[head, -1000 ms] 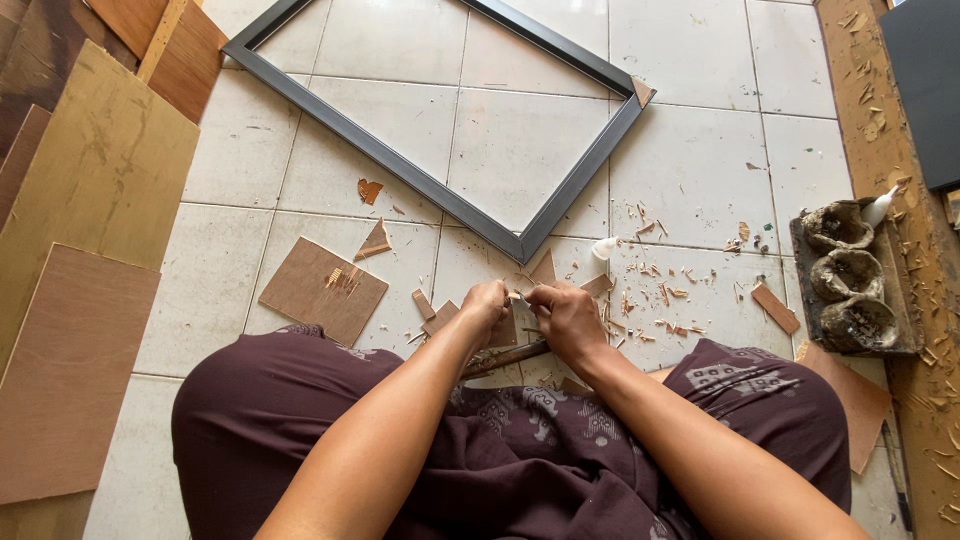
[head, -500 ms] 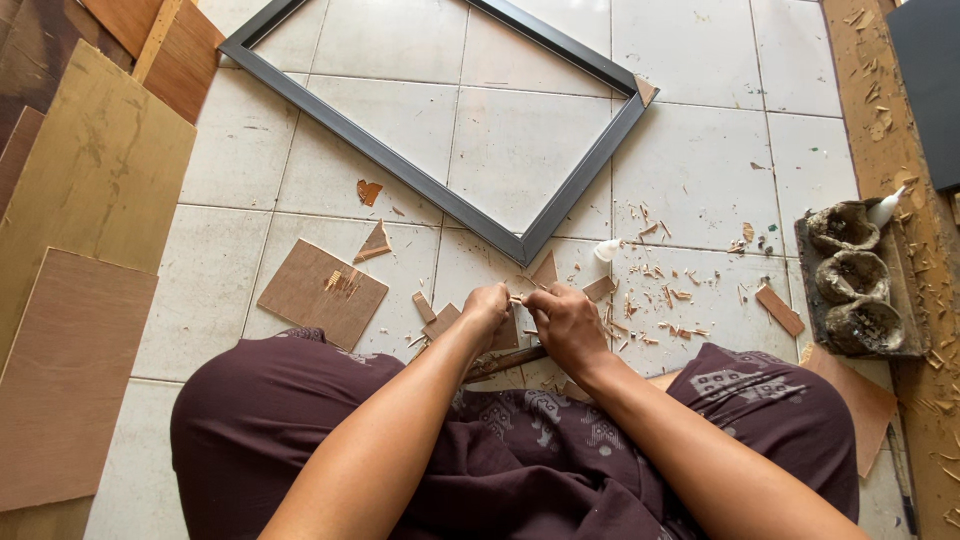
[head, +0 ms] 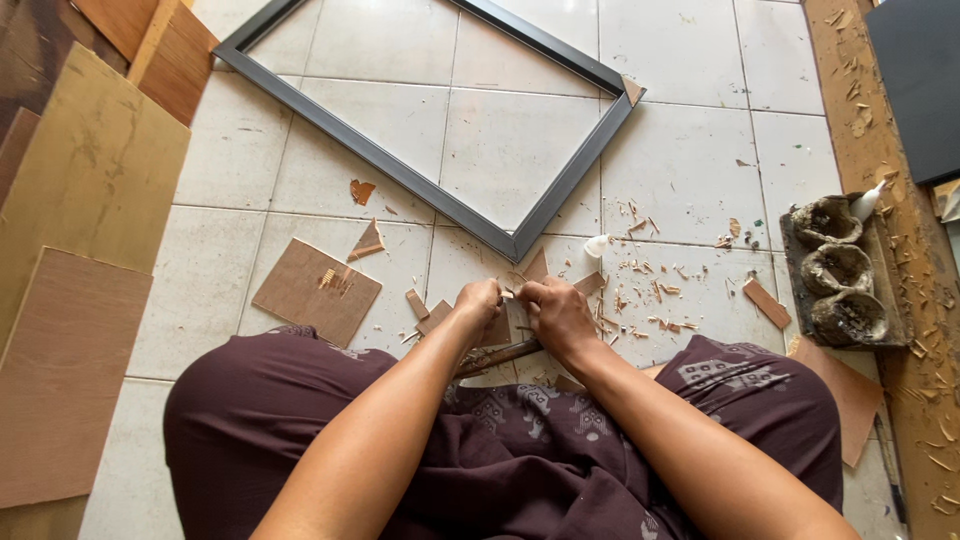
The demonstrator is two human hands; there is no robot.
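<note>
A: What sits between the 2 hands?

B: A small thin wood piece (head: pixel 508 296), pinched from both sides just above the lap. The left hand (head: pixel 478 305) is clamped on its left end, the right hand (head: pixel 556 312) closed on its right end, knuckles almost meeting, likely so the piece stays steady close to the eyes.

A: And the stick below them?

B: A wooden handle (head: pixel 497 356) lies under both wrists, across the knees; I cannot tell what its tip is.

A: Farther out?

B: Wood chips (head: pixel 655 292) scatter just right of the right hand. A brown board scrap (head: pixel 316 291) lies left of the left hand. Ahead of both, the dark metal frame (head: pixel 437 196) rests flat on the tile floor (head: pixel 690 160). Well off right, a tray with 3 crusted pots (head: pixel 842 272).
</note>
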